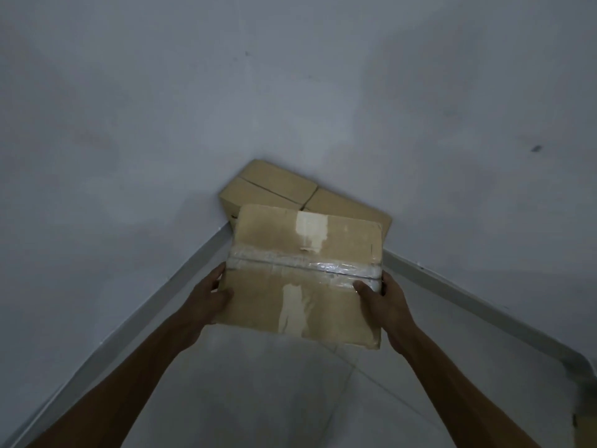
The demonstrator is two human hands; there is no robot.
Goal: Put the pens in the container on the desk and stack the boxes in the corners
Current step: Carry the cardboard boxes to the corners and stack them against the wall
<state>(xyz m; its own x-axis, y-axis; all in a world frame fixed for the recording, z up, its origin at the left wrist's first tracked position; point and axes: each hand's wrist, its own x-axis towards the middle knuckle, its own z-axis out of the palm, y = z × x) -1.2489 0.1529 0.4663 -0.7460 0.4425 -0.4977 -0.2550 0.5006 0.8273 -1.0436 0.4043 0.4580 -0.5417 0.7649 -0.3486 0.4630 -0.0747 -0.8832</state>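
I hold a flat cardboard box (303,273) sealed with clear tape and bearing torn white label patches. My left hand (210,295) grips its left edge, thumb on top. Gripping the right edge is my right hand (384,305), its thumb lying over the tape. The box hovers in front of and partly over a larger cardboard box (274,185) that sits on the floor in the room corner, against both walls. No pens or container are in view.
Two pale walls (129,140) meet at the corner behind the boxes, with a light skirting board (193,270) along each. White floor tiles (290,399) spread below my arms. Something dark and blurred shows at the right edge (584,399).
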